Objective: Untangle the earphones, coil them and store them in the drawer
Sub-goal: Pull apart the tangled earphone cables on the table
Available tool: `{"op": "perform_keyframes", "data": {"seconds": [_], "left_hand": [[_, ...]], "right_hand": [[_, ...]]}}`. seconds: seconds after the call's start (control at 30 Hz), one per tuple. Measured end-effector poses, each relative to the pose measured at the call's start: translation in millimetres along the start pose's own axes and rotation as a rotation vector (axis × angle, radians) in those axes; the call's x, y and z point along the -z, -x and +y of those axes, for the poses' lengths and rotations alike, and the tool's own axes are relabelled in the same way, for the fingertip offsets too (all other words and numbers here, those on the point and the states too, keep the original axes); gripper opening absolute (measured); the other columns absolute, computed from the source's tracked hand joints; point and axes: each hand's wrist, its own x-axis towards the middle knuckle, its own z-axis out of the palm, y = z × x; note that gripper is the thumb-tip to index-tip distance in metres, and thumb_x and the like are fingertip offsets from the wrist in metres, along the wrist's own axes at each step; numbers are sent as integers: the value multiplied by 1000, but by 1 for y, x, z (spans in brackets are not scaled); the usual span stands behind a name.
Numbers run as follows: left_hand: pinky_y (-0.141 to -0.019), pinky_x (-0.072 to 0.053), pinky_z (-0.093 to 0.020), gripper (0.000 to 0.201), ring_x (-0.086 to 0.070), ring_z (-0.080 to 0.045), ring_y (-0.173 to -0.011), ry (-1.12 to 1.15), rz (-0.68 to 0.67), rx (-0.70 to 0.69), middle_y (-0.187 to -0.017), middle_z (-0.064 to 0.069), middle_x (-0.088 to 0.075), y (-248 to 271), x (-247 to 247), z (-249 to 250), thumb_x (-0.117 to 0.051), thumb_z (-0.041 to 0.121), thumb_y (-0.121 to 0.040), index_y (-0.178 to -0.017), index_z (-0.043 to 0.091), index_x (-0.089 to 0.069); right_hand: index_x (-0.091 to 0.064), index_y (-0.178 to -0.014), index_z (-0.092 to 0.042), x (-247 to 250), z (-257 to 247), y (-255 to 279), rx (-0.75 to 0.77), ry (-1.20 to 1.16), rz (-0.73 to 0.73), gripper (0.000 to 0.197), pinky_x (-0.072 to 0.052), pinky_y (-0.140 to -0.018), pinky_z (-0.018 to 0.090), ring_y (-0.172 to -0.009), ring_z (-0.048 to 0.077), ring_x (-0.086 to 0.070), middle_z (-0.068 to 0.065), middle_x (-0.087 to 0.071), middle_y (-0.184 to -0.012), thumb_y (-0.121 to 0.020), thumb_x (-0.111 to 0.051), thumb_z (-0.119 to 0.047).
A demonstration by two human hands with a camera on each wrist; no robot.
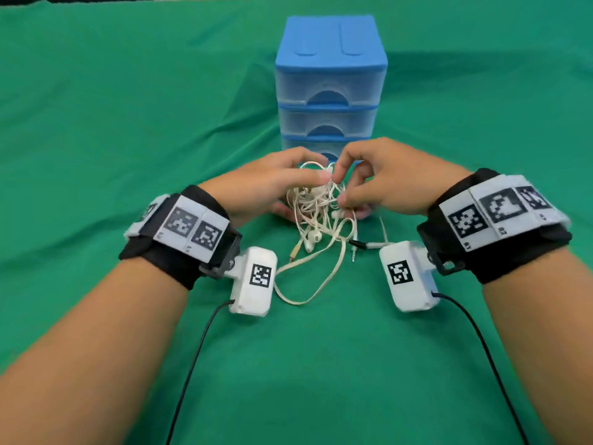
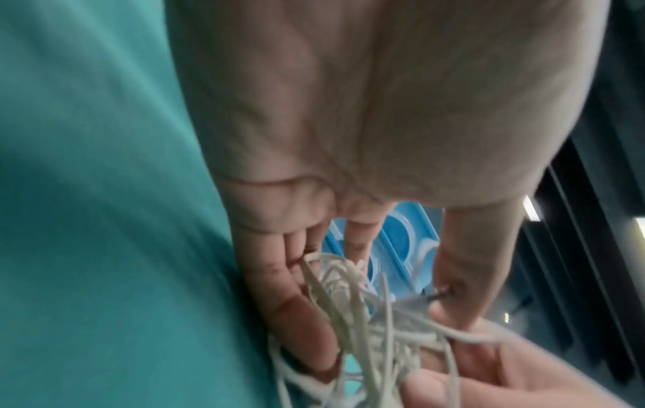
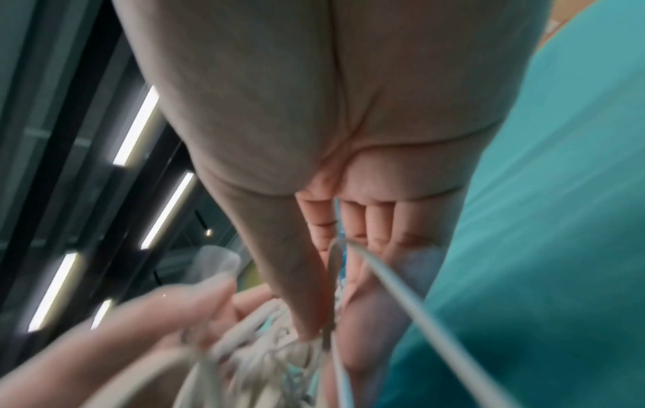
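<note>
- My left hand (image 1: pixel 269 184) is on the left side of the messy white earphones (image 1: pixel 316 213). My fingers (image 1: pixel 321 178) on this hand curl in, and my thumb pinches some loops at the top of the bunch.
- The earphones sit in a big knot between my two hands, held a little above the green table (image 1: pixel 96 123). Some ends hang down: small buds (image 1: pixel 313 239), a plug (image 1: pixel 353 253), and one long loop lying on the cloth near me.
- My right hand (image 1: pixel 385 181) is on the right side of the knot. Its fingers bend in too, and they pinch a thin wire. In the right wrist view one wire runs tight from this hand.
- The blue drawer box (image 1: pixel 330 81) stands just behind my hands. All its drawers look closed.
- I think I am only starting to pick the knot apart.
- If I pull both hands away hard, the knot may get tighter. A thin wire could even break near a bud.
- The hanging loop could catch on my wrist boxes (image 1: pixel 255 281) and drag the bunch.
</note>
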Motion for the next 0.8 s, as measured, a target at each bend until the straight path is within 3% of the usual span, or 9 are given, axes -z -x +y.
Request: {"op": "perform_keyframes", "data": {"seconds": [0.1,0.2,0.3,0.47,0.53,0.67,0.73,0.8], "left_hand": [[-75,-51,-32,55,-60,-24,-87,105,-12,-90,-102,-15,-57,-10,5,-12,-75,7,-80,-131,18,-57],[-94,-43,-49,63,-54,-32,-101,222,-42,-155,-114,-20,-55,-15,9,-22,-74,2,-75,-134,14,-55],[-101,-40,-49,63,-53,-32,-106,288,-50,-197,-120,-21,-56,-14,8,-26,-69,-4,-77,-137,7,-52],[-95,-48,-38,61,-58,-27,-103,329,-32,-261,-118,-14,-62,-13,3,-27,-63,-9,-76,-135,2,-51],[-90,-52,-33,56,-63,-22,-97,360,-28,-289,-114,-11,-65,-12,3,-28,-61,-10,-76,-130,4,-54],[-77,-57,-30,53,-62,-24,-90,453,-3,-336,-117,-17,-59,-10,6,-26,-57,-9,-78,-129,4,-54],[-71,-56,-28,51,-61,-23,-87,486,4,-357,-116,-19,-56,-9,8,-24,-56,-8,-80,-128,6,-54],[-72,-56,-29,49,-62,-22,-85,506,5,-379,-113,-19,-58,-9,8,-24,-56,-8,-81,-128,7,-54]], "right_hand": [[-55,-93,-4,5,6,-3,0,-192,9,20,-54,-52,23,-56,19,-70,16,-66,-65,-86,-71,4],[-51,-95,-8,7,13,-1,26,-321,38,25,-54,-54,26,-64,29,-67,20,-69,-69,-85,-72,1],[-50,-101,-13,6,23,1,45,-399,96,33,-49,-58,28,-68,27,-62,21,-68,-74,-81,-76,-5],[-57,-105,-15,1,28,6,65,-368,115,32,-46,-58,26,-68,20,-60,16,-67,-78,-81,-78,-11],[-59,-105,-17,2,27,9,67,-340,127,34,-45,-56,26,-69,18,-60,11,-66,-81,-78,-80,-22],[-60,-97,-18,5,25,16,42,-332,188,33,-41,-49,27,-61,15,-55,4,-59,-78,-71,-72,-33],[-59,-93,-11,6,27,20,30,-357,159,35,-38,-48,27,-57,18,-53,5,-60,-74,-72,-71,-37],[-61,-95,1,6,29,23,37,-369,87,53,-37,-47,26,-55,18,-53,9,-62,-74,-72,-72,-45]]}}
